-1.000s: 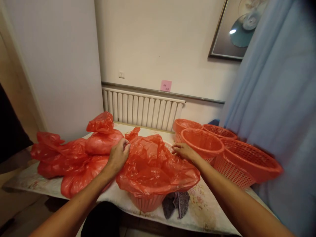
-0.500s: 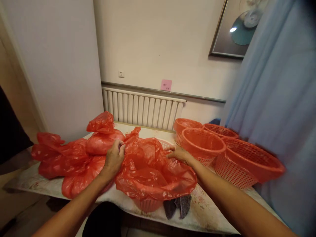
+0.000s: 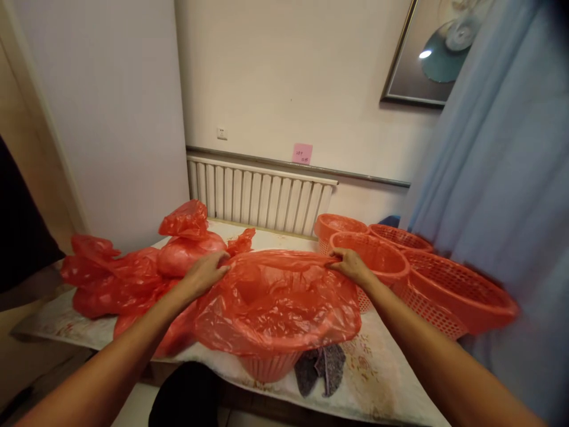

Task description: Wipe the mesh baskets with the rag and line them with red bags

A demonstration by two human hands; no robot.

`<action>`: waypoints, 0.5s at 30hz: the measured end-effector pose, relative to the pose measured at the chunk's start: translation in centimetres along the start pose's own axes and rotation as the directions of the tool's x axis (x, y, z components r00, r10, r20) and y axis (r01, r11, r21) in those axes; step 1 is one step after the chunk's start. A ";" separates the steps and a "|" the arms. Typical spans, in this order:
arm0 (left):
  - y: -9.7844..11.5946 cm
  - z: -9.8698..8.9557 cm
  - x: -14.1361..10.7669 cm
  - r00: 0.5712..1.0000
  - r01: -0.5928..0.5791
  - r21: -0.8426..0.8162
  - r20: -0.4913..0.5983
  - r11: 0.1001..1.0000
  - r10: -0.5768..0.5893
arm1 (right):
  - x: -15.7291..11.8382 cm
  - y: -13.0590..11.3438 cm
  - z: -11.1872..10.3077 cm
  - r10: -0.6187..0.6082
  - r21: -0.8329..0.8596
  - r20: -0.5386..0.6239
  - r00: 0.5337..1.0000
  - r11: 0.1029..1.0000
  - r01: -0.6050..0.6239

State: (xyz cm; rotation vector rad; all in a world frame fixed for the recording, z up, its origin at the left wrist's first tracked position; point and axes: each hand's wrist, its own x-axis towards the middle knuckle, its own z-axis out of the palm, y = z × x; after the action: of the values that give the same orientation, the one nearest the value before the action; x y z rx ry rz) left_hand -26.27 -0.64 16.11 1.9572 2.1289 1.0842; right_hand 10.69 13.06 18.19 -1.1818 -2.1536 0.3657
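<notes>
A thin red plastic bag (image 3: pixel 284 296) is spread over a red basket (image 3: pixel 270 367) near the table's front edge. My left hand (image 3: pixel 212 271) pinches the bag's far rim at its left corner. My right hand (image 3: pixel 351 264) pinches the same rim at its right corner, beside the other baskets. Between the two hands the rim is stretched in a nearly straight line. The bag's near side hangs over the basket's front. What lies inside the basket is hidden by the plastic.
Several filled red bags (image 3: pixel 133 273) lie to the left. Several red baskets (image 3: pixel 457 290) stand at the right by a blue curtain (image 3: pixel 480 154). A dark grey cloth (image 3: pixel 326 367) lies at the front edge. A radiator (image 3: pixel 262 198) runs behind the table (image 3: pixel 373 367).
My hands have moved apart, the right one further to the right. The bag's far rim, crumpled before, is now pulled wide and taut between them.
</notes>
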 end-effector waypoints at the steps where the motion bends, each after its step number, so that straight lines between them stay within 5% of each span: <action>1: 0.5 -0.2 0.4 1.000 -0.021 0.007 0.015 1.000 0.021 | 0.0 -0.3 -0.3 -0.017 0.037 0.019 1.000 0.999 0.017; 7: 1.8 0.4 2.4 1.000 -0.019 0.059 0.023 0.998 0.018 | -0.8 -1.8 -1.9 -0.057 0.285 0.124 0.991 0.958 0.020; 15: 0.8 3.0 5.8 0.991 0.133 -0.052 -0.008 0.990 -0.134 | 0.2 -0.7 0.9 0.134 0.360 0.056 0.989 0.922 -0.145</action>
State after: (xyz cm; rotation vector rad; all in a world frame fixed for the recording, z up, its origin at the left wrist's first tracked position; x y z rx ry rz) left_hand -25.30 5.85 16.62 1.7620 2.1791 1.1177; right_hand 9.57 12.91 17.98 -1.1200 -1.9213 0.8125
